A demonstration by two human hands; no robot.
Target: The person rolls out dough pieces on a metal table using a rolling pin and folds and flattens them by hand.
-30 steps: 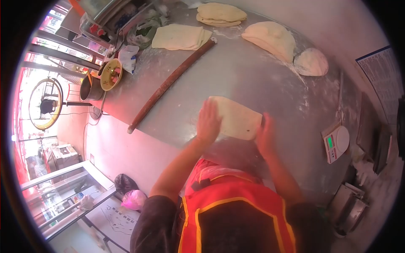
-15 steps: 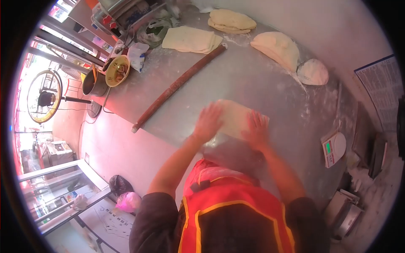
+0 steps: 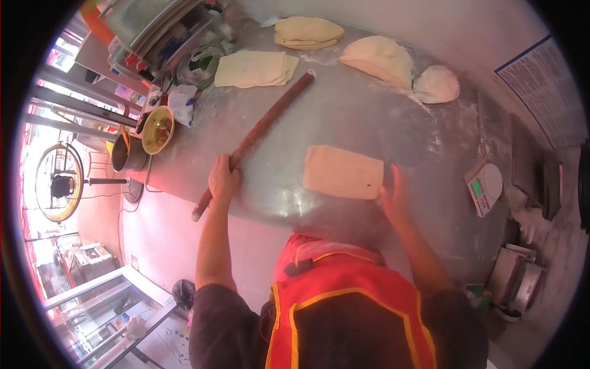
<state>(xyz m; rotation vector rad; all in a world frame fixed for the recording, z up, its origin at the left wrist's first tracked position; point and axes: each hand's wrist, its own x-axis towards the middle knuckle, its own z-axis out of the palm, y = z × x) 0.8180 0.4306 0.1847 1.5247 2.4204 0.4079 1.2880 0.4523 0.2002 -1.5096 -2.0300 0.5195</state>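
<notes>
My left hand [image 3: 223,178] is wrapped round the lower part of a long reddish-brown rolling pin [image 3: 265,122], which slants across the metal table. A flat, roughly rectangular sheet of dough [image 3: 343,173] lies in front of me, with a small dark spot near its right end. Beside that right edge is my right hand [image 3: 395,195], somewhat blurred, with its fingers apart and nothing held. Farther back lie a folded stack of dough sheets [image 3: 251,68], another folded piece [image 3: 308,32], a large half-round dough [image 3: 380,56] and a small round one [image 3: 437,84].
A digital scale [image 3: 485,189] stands at the right of the metal table [image 3: 270,190]. At the left edge are a yellow bowl [image 3: 158,130], a dark pot [image 3: 129,154] and plastic bags [image 3: 182,104]. A fan [image 3: 59,184] stands beyond, and metal trays [image 3: 516,284] lie at lower right.
My left hand has left the dough sheet and taken hold of the rolling pin. My right hand has moved off the sheet to its right side. The camera view has shifted.
</notes>
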